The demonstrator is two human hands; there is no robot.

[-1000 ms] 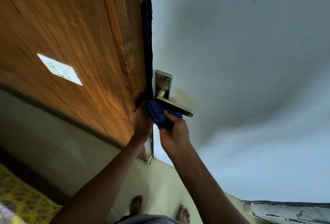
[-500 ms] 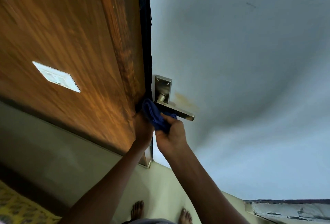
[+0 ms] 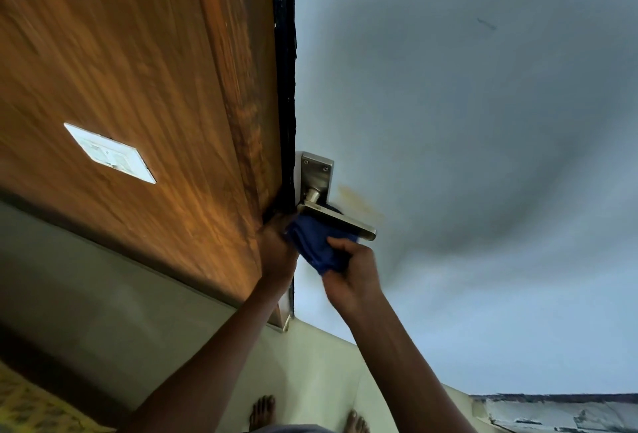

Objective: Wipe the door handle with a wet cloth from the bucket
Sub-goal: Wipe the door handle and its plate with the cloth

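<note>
I see the metal lever door handle (image 3: 336, 220) mounted on the pale blue-grey door (image 3: 466, 142), close to the door's dark edge strip (image 3: 284, 87). Its square backplate sits above the lever, and the lever runs down and to the right. A yellowish stain (image 3: 359, 203) marks the door surface just to the right of the backplate.

My right hand (image 3: 354, 275) is closed around a bunched dark blue cloth (image 3: 317, 242), fingers curled over its lower end. The cloth is pressed against the underside of the lever, between the lever's pivot end and its free tip, and a little of it shows behind the lever as well. Whether the cloth is wet I cannot tell.

My left hand (image 3: 278, 246) is at the door's edge, just left of the cloth and touching it. Its fingers are hidden behind the cloth and the edge strip, so I cannot tell how far they are closed or whether they grip anything.

To the left stands a brown wood-grain panel (image 3: 138, 70) with a white switch plate (image 3: 109, 153) on it. Two bare feet (image 3: 262, 412) show on the light floor (image 3: 321, 363) below.
</note>
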